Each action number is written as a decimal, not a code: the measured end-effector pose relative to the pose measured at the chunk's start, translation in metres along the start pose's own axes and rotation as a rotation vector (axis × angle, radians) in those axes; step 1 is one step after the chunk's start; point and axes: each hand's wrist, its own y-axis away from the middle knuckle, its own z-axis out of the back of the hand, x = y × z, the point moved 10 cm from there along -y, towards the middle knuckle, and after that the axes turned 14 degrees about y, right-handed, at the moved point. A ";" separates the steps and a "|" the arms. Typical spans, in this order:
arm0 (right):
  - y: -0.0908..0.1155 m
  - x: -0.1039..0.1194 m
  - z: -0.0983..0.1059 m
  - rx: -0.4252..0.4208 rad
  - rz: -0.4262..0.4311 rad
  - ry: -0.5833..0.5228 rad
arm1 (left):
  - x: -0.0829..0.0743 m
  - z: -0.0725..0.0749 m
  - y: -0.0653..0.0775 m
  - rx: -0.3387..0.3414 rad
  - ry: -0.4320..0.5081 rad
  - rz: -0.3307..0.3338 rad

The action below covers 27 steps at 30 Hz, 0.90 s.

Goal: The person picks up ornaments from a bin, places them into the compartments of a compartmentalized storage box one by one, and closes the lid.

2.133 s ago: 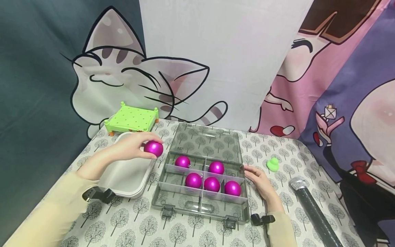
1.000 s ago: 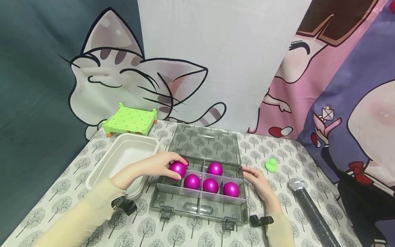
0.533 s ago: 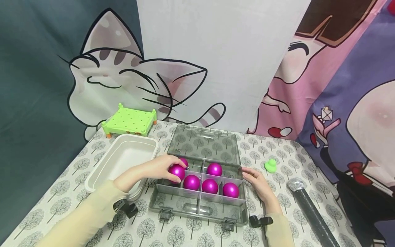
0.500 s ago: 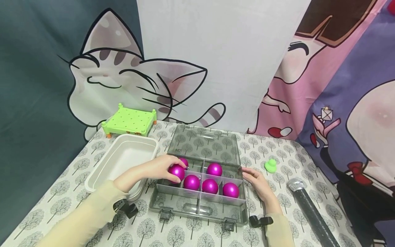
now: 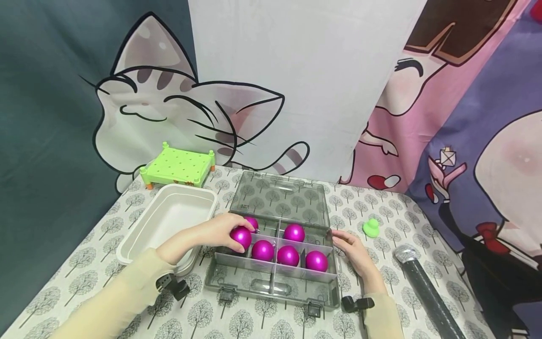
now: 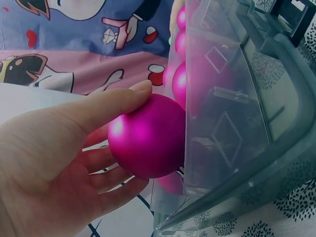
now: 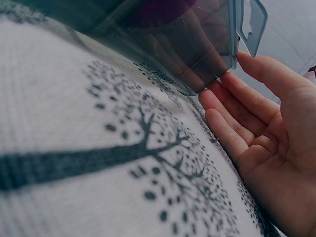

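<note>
My left hand [image 5: 213, 230] grips a shiny magenta bauble [image 5: 240, 238] over the left end of the middle row in a clear grey divided box [image 5: 237, 275]. In the left wrist view, the thumb lies on top of the bauble [image 6: 145, 136] and the fingers curl behind it, close to the box's divider. Several matching baubles [image 5: 288, 255] sit in the back and middle rows; the hand partly covers the back-left one [image 5: 252, 223]. My right hand [image 5: 357, 254] rests against the box's right side, fingertips at its wall [image 7: 108, 29] in the right wrist view.
The box's lid [image 5: 279, 197] lies folded back behind it. Left of it stands a white tray [image 5: 178, 214], with a green pegged toy bed [image 5: 179, 165] behind. To the right are a small green duck [image 5: 371, 228] and a microphone [image 5: 427, 287] on the tree-patterned cloth.
My left hand has carried the bauble rightward from beside the white tray into the box, then lowered it slightly in the last half second. The right hand stays at the box's side.
</note>
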 end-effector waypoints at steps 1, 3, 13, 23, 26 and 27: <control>0.000 0.000 0.000 -0.001 0.000 -0.002 | 0.000 0.000 0.000 -0.001 -0.004 -0.003; 0.000 0.000 0.000 0.001 0.002 -0.009 | 0.000 0.000 0.000 -0.002 -0.010 -0.001; 0.000 -0.001 0.000 0.008 0.005 -0.003 | 0.005 -0.005 0.000 0.029 -0.004 0.045; 0.001 0.001 -0.001 0.013 0.001 0.002 | 0.004 -0.009 0.000 0.053 0.041 0.049; 0.001 0.001 -0.001 0.009 0.003 0.002 | 0.004 -0.010 0.001 0.064 0.072 0.054; 0.001 0.001 -0.001 0.009 0.002 0.002 | 0.003 -0.009 0.001 0.066 0.084 0.057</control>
